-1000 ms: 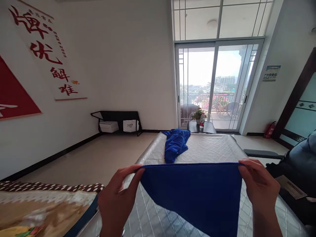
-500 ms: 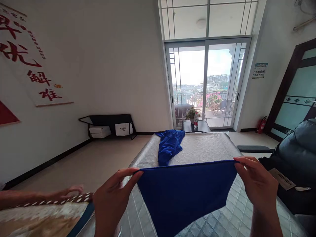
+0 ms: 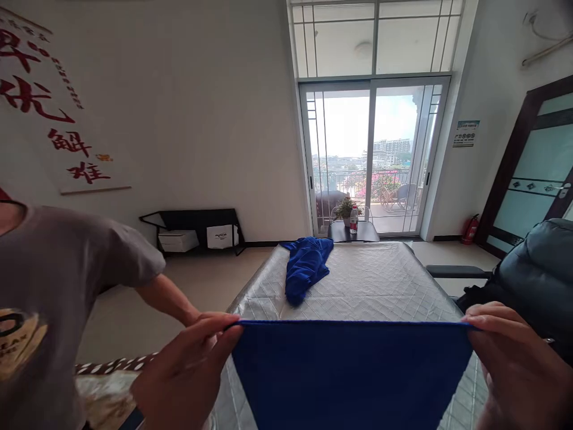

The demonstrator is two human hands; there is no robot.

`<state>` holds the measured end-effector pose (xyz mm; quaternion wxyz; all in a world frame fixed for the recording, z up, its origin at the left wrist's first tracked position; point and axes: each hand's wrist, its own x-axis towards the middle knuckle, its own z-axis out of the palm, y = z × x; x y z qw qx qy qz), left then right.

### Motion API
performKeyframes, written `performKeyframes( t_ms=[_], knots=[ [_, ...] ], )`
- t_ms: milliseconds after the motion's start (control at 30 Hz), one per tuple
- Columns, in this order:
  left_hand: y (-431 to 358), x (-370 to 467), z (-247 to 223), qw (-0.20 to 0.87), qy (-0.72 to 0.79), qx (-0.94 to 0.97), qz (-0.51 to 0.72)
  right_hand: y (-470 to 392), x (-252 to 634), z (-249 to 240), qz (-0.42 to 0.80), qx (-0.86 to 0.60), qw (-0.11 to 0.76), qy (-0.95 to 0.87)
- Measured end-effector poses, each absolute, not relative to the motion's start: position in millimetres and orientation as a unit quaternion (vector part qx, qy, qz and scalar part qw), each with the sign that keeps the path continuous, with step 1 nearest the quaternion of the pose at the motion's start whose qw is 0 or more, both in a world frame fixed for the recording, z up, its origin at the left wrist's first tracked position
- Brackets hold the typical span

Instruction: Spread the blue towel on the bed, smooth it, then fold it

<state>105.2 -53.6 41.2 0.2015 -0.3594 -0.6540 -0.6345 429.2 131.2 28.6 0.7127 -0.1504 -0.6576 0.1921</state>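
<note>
A dark blue cloth (image 3: 353, 376) hangs with its top edge pulled straight between my two hands, over the near part of the table. My left hand (image 3: 190, 364) pinches the left top corner between thumb and fingers. At the right top corner, my right hand (image 3: 519, 358) grips the cloth the same way. The cloth's lower part runs out of the frame. Farther off, a crumpled bright blue cloth (image 3: 308, 269) lies on the left side of the quilted silvery table cover (image 3: 371, 275).
A person in a grey T-shirt (image 3: 58, 280) stands at the left, one arm reaching behind my left hand. Beyond the table are a small dark table (image 3: 369, 232), a bottle (image 3: 354, 220) and a plant (image 3: 344, 208). A black armchair (image 3: 537, 275) is at the right.
My hands have moved farther apart, and the held cloth's top edge is now wider, straighter and lower in view. The other person's shirt and shoulder have come into view at the left.
</note>
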Motion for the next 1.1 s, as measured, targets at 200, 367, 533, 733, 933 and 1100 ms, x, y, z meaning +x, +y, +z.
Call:
performKeyframes(
  t_ms=[200,367,533,733,933,1100],
  knots=[
    [-0.4,60.2,13.4,0.022,-0.701,-0.405,-0.586,194.1,416.8,4.1,0.277,-0.257,0.545,-0.749],
    [63.8,25.9,-81.6,-0.155,-0.750,-0.484,-0.423,264.6,367.3,-68.3,0.379,-0.346,0.329,-0.793],
    [96.4,12.1,-171.1,-0.169,-0.791,-0.489,-0.326,287.4,315.6,-156.7,0.402,-0.426,0.232,-0.776],
    [103.8,-1.5,-204.8,-0.143,-0.801,-0.494,-0.305,295.9,301.9,-206.9,0.365,-0.488,0.203,-0.766],
    [98.9,-9.7,-204.6,-0.152,-0.814,-0.494,-0.264,303.4,289.7,-205.0,0.302,-0.506,0.152,-0.793],
    [74.8,-24.2,-191.6,-0.149,-0.845,-0.468,-0.210,291.0,253.8,-164.0,0.250,-0.470,0.143,-0.835]
  ],
)
